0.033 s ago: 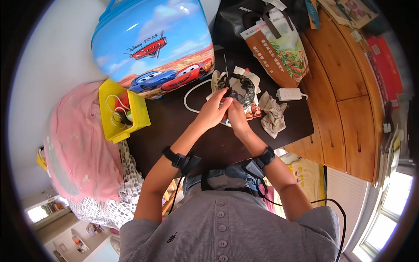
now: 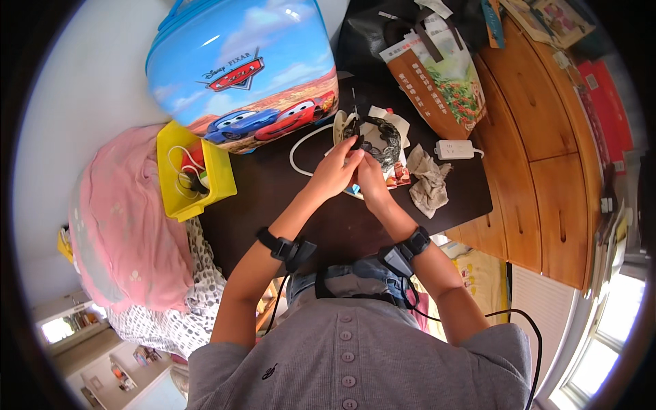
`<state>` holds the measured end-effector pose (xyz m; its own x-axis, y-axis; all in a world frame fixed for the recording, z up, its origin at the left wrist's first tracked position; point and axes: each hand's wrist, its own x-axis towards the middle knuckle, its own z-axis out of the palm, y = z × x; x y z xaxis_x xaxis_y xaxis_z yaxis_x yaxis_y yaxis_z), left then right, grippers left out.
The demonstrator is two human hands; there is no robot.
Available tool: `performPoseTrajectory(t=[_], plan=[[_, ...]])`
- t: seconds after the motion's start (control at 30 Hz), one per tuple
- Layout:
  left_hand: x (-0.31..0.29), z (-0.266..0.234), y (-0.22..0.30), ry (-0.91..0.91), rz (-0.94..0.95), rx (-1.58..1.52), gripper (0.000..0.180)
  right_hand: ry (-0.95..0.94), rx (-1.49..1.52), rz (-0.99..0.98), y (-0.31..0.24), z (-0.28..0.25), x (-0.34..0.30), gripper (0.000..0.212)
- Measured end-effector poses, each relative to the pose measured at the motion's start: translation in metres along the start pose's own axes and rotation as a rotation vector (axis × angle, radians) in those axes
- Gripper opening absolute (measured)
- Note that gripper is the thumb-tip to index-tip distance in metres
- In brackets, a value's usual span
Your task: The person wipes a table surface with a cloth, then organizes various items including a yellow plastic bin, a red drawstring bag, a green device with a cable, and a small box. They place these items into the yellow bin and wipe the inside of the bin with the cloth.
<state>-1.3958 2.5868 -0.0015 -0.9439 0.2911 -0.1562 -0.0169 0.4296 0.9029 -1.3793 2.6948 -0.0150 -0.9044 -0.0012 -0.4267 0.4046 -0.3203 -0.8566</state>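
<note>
My left hand [image 2: 335,172] and my right hand [image 2: 371,180] meet over the dark brown table [image 2: 301,217], fingertips together. The left fingers are closed round a slim black object [image 2: 356,128] with a thin rod pointing away from me; its kind is not clear. My right fingers are pinched right beside it, and what they grip is hidden. Just beyond the hands lies a tangled black, shiny bundle [image 2: 389,145] on white paper [image 2: 403,128]. A red printed packet [image 2: 399,179] pokes out by the right hand. A white cable [image 2: 292,156] curves off to the left.
A crumpled beige cloth [image 2: 429,184] and a white power adapter [image 2: 454,149] lie to the right. A paper bag [image 2: 437,82] stands behind them, near wooden drawers [image 2: 547,198]. At left are a blue cartoon suitcase [image 2: 239,61], a yellow bin [image 2: 220,179] and a pink cover [image 2: 126,219].
The whole view has shifted very slightly. Both hands keep the same closed pose, and no object has visibly moved.
</note>
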Motion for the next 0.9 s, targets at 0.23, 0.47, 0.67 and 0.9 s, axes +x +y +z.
performPoseTrajectory(t=[0.23,0.47,0.67,0.9], plan=[[0.022,-0.005,-0.009,0.017,-0.094,0.049,0.060,-0.240,-0.097,0.295,0.008,-0.024,0.037,0.047],[-0.026,-0.063,-0.020,0.192,0.133,0.051,0.033,0.072,-1.175,-0.622,-0.050,0.016,-0.024,0.029],[-0.094,-0.216,-0.061,0.319,0.032,-0.082,0.018,-0.226,-0.915,-0.643,-0.042,0.124,-0.047,0.023],[-0.100,-0.353,-0.162,0.193,-0.119,0.731,0.027,-0.509,-0.894,-0.708,-0.013,0.227,-0.065,0.021]])
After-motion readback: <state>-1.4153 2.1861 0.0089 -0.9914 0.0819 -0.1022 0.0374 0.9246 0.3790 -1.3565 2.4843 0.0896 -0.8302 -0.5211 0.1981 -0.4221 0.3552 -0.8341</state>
